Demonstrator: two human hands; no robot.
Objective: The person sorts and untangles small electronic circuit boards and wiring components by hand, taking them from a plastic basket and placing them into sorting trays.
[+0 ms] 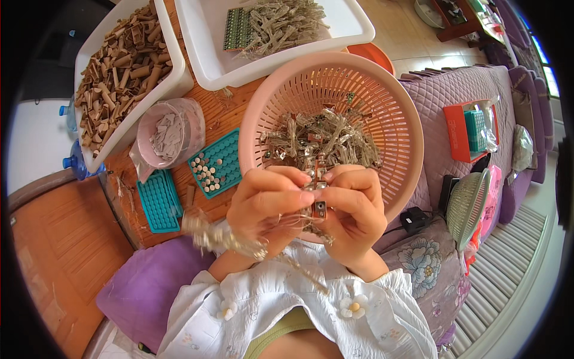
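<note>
My left hand (pixel 267 203) and my right hand (pixel 354 210) meet over the near rim of a round pink slotted basket (pixel 382 102). Between the fingertips of both I pinch a small reddish-brown part with metal contacts (pixel 319 190), and thin wire strands trail from it down past my left wrist. A tangled heap of similar wired parts (pixel 320 139) lies in the basket just beyond my fingers. My white sleeves fill the lower middle.
A teal tray with small round cells (pixel 216 163) and a second teal tray (pixel 159 200) lie on the wooden table. A pink bowl of grey scraps (pixel 167 133), a white bin of brown tubes (pixel 122 66), another white bin (pixel 281 30). Purple quilted couch right.
</note>
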